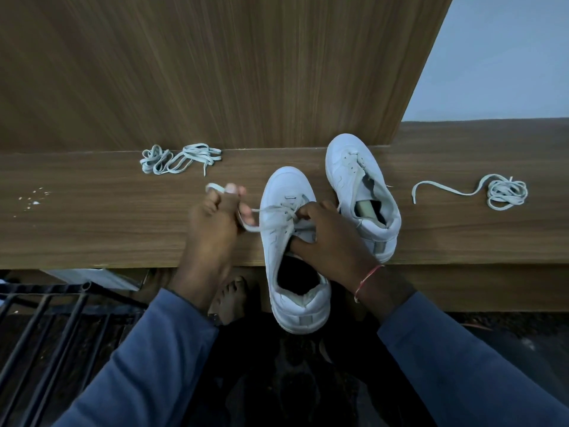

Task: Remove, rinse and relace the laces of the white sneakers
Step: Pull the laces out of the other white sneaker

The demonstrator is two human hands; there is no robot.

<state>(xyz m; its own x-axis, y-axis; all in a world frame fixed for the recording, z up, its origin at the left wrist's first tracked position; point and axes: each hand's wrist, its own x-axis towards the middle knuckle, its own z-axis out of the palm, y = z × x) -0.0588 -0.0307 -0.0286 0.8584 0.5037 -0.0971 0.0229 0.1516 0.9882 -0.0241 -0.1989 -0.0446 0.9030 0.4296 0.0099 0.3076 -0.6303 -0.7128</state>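
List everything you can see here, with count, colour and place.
near sneaker: one, white, overhanging the front edge of the ledge
far sneaker: one, white, on the ledge, right of the near sneaker
left lace bundle: one, white, by the panel
right lace bundle: one, white, ledge's right end
threaded lace: one, white, in the near sneaker
ledge: one, brown wood
panel: one, brown wood, upright behind
specks: several, white, ledge's left
rack: one, black, bottom left
bracelet: one, red, right wrist
sleeves: two, blue
left hand: pinches the threaded lace
right hand: grips the near sneaker
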